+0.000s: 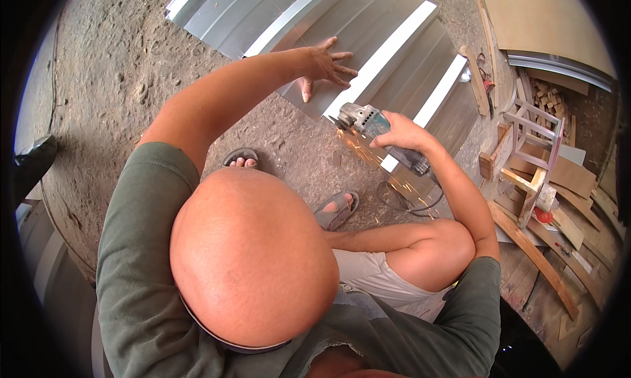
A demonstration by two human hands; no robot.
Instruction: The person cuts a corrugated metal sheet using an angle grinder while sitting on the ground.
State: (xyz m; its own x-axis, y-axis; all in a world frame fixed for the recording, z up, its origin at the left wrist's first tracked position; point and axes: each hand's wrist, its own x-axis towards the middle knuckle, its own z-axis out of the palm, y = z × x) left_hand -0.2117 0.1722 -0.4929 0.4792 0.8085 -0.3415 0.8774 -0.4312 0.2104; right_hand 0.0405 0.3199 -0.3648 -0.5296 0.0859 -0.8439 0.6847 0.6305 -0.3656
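Note:
My left hand [327, 66] lies flat with its fingers spread on a ribbed grey metal roofing sheet [378, 33], close to its near edge. My right hand [404, 133] is wrapped round the body of a teal and grey angle grinder [372, 122]. The grinder's disc meets the sheet's near edge beside a bright raised rib, to the right of my left hand. Orange sparks [361, 149] spray from the disc down and to the right toward the ground. A dark power cord [420, 212] curls on the ground below the grinder. The exact cutting point is hard to make out.
My sandalled feet [338, 210] stand on rough ground [282, 132] just short of the sheet. At the right are a small wooden frame [536, 132], several loose planks [536, 256], stacked wood offcuts [551, 101] and a large pale board [549, 20].

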